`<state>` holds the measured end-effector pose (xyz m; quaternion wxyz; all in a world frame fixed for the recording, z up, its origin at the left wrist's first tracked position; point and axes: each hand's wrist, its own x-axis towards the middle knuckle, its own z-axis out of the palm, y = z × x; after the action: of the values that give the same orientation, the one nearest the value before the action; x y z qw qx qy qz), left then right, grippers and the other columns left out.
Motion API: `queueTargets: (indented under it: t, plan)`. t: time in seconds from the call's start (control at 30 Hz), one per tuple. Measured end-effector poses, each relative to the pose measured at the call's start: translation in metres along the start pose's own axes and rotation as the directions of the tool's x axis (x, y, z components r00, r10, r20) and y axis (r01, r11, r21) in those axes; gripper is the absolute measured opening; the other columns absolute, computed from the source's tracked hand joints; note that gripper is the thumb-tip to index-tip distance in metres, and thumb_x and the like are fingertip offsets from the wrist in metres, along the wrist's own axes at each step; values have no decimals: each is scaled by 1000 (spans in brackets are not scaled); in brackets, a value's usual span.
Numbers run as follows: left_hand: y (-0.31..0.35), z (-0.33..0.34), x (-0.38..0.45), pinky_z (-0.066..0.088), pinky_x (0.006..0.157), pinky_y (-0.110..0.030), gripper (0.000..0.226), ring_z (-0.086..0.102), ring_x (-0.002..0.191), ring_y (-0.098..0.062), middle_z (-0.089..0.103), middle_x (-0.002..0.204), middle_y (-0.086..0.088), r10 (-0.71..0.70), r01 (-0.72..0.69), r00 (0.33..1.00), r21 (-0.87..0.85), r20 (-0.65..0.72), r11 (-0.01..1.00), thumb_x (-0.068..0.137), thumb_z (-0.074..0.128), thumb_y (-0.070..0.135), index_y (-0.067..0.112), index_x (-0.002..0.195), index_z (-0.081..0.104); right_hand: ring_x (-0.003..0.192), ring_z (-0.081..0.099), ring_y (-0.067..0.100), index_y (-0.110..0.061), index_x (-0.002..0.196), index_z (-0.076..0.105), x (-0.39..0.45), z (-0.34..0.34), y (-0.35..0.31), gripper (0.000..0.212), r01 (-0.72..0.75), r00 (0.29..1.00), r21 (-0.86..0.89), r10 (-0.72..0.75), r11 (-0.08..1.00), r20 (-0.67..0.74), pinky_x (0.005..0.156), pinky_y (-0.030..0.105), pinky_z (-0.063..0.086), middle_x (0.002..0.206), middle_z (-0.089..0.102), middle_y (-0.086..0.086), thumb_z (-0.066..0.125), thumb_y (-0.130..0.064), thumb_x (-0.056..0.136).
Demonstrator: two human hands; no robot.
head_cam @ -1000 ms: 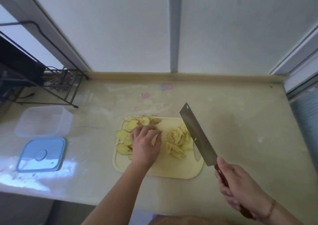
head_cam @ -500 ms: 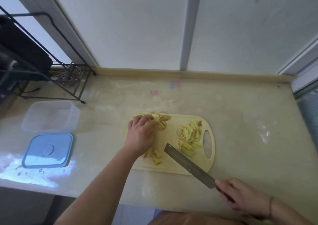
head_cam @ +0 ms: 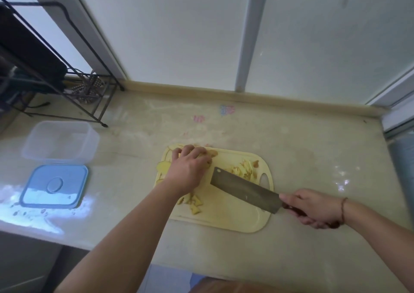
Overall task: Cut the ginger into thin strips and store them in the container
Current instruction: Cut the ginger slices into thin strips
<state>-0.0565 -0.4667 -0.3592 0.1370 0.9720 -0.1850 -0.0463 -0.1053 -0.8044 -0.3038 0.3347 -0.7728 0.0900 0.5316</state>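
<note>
Left hand (head_cam: 190, 169) seemingly presses ginger slices (head_cam: 164, 166) on board (head_cam: 235, 218); right hand (head_cam: 313, 209) grips cleaver (head_cam: 244, 189).

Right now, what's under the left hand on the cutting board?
Ginger slices stick out past the left hand on the cutting board, and it is bunching them. How many lie beneath the palm is hidden.

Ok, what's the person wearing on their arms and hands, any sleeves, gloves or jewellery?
Both forearms are bare, with no sleeves or gloves in view. The left hand shows no rings or bands. The right hand has a thin dark reddish-brown bracelet around the wrist. No watch shows on either arm.
</note>
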Motion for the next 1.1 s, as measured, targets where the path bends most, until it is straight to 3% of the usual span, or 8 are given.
queueTargets:
  t: [0.33, 0.43, 0.5, 0.57, 0.63, 0.73, 0.9, 1.1]
  plan:
    - [0, -3, 5, 28, 104, -50, 37, 44, 129, -29, 58, 137, 3, -35, 36, 999, -61, 14, 997, 90, 62, 13, 27, 123, 69, 39, 28, 14, -18, 72, 45, 1, -8, -10, 55, 32, 999, 2, -32, 999, -20, 39, 20, 24, 50, 35, -2, 37, -67, 94]
    - [0, -13, 16, 28, 101, -42, 39, 44, 127, -23, 60, 133, 7, -64, 52, 997, -242, -41, 969, 88, 55, 13, 28, 120, 70, 38, 29, 13, -20, 68, 44, -11, 1, -9, 52, 63, 998, -15, -63, 998, -11, 38, 21, 23, 49, 36, -4, 39, -65, 95]
    - [5, -26, 33, 37, 102, -41, 33, 52, 121, -20, 64, 127, 7, -112, 72, 990, -379, -84, 922, 92, 57, 13, 27, 117, 72, 39, 28, 12, -22, 68, 44, -23, 10, -2, 50, 87, 996, -10, -87, 996, 7, 39, 21, 23, 50, 37, -5, 40, -63, 96]
    - [20, -39, 53, 48, 98, -36, 25, 60, 109, -15, 66, 121, 7, -98, 98, 995, -488, 26, 867, 96, 62, 14, 25, 118, 71, 39, 28, 11, -22, 69, 45, -38, 19, 10, 47, 102, 994, 18, -103, 995, 35, 38, 22, 23, 50, 37, -6, 42, -58, 98]
    - [40, -43, 71, 51, 92, -33, 23, 61, 100, -13, 68, 116, 7, 36, 39, 985, -413, 171, 910, 97, 65, 23, 24, 119, 71, 40, 30, 10, -22, 67, 46, -53, 25, 23, 46, 116, 991, 49, -119, 992, 56, 40, 23, 27, 50, 39, -6, 44, -55, 99]
    - [70, -30, 87, 47, 93, -34, 23, 60, 103, -14, 67, 113, 7, 170, -119, 943, -188, 286, 975, 95, 66, 34, 27, 117, 71, 44, 38, 11, -24, 63, 49, -68, 27, 39, 49, 140, 990, -33, -139, 990, 34, 44, 25, 34, 53, 46, -4, 47, -61, 95]
    - [102, 2, 96, 39, 99, -36, 26, 54, 114, -20, 64, 115, 4, 136, -122, 947, -65, 291, 990, 94, 63, 42, 27, 114, 70, 48, 42, 2, -19, 65, 45, -74, 25, 51, 64, 185, 976, -295, -210, 937, -53, 52, 17, 36, 50, 46, -10, 35, -81, 75]
    - [117, 12, 101, 35, 95, -36, 20, 52, 113, -20, 69, 109, 6, 63, -58, 959, -26, 276, 998, 89, 62, 31, 28, 105, 73, 51, 41, 5, -11, 68, 44, -69, 23, 56, 76, 203, 967, -307, -240, 930, -89, 55, 22, 35, 50, 45, -9, 30, -85, 72]
